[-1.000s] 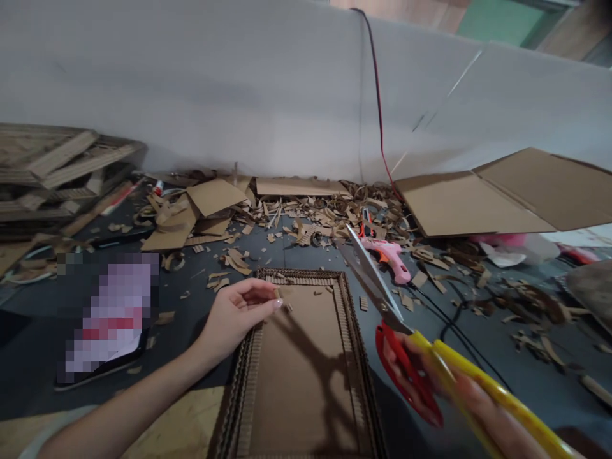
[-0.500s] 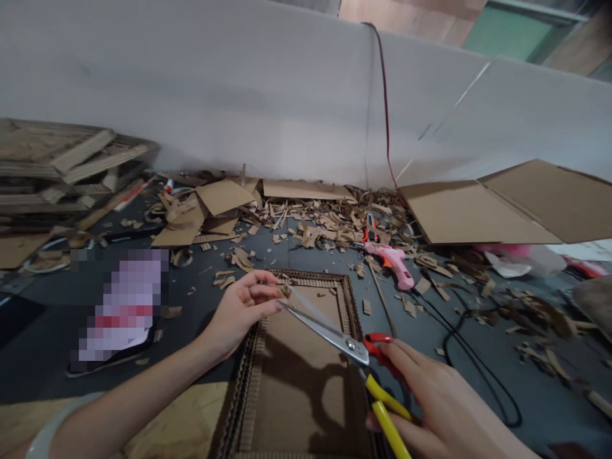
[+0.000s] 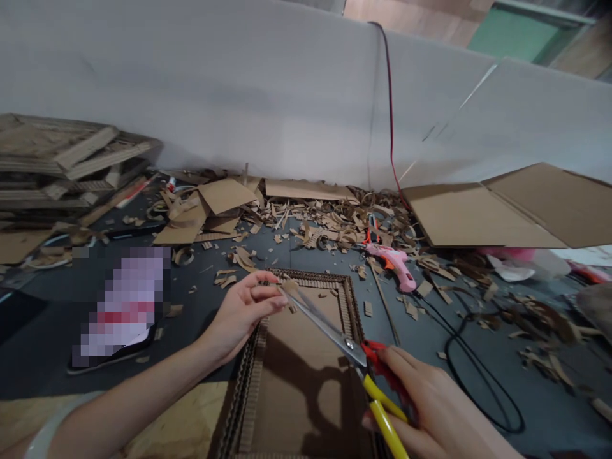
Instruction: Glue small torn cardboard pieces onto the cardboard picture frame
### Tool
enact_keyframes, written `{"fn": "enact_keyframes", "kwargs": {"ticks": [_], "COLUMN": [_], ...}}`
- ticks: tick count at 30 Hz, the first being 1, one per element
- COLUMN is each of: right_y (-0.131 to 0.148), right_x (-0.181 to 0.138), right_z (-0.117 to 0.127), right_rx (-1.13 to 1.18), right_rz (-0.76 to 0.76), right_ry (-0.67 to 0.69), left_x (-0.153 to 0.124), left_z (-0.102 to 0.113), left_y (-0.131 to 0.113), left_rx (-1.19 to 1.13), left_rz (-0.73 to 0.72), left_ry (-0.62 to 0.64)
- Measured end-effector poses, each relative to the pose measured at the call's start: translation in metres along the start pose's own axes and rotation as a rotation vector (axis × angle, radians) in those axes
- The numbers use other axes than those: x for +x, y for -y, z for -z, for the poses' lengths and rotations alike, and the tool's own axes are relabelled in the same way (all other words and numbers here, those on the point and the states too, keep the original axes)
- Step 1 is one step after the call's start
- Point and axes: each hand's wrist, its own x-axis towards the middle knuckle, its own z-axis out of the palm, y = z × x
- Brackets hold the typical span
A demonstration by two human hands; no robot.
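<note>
- Left hand point(image 3: 241, 315) has a small cardboard scrap point(image 3: 289, 286) pinched between thumb and fingertips, right over the top-left corner of the frame. Looks like a light, careful grip.
- Right hand point(image 3: 430, 408) is closed firmly around the scissors point(image 3: 325, 328), with fingers wrapped over the yellow handles point(image 3: 384, 414) and a red grip point(image 3: 377, 360) showing just above them.
- Blades are slightly apart, tips right up at the scrap. From this angle you can't tell whether they're actually biting into it.
- The step in hand is close-up scissor work on that scrap, right at the corner.
- The frame point(image 3: 315, 278) is corrugated cardboard, lying flat on the dark floor point(image 3: 191, 363) between the hands, its near end running out of view.
- Past the frame's top-right corner sits a pink glue gun point(image 3: 393, 262), with a black cable point(image 3: 478, 382) looping along the floor to the right.
- Loose cardboard offcuts point(image 3: 325, 223) are piled along the base of the white wall point(image 3: 191, 83), with a folded cardboard sheet point(image 3: 492, 210) at the right.
</note>
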Motion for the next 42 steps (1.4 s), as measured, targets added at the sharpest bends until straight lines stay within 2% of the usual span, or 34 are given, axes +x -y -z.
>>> {"fn": "enact_keyframes", "kwargs": {"ticks": [16,42], "right_y": [0.005,0.000], "right_x": [0.005,0.006], "right_z": [-0.008,-0.014], "right_rx": [-0.006,-0.021], "right_rz": [0.035,0.048], "right_ry": [0.004,-0.043], "left_x": [0.000,0.001], "left_z": [0.000,0.003], "left_y": [0.006,0.010], "left_rx": [0.111,0.207], "left_rz": [0.004,0.008], "left_ry": [0.065,0.056]}}
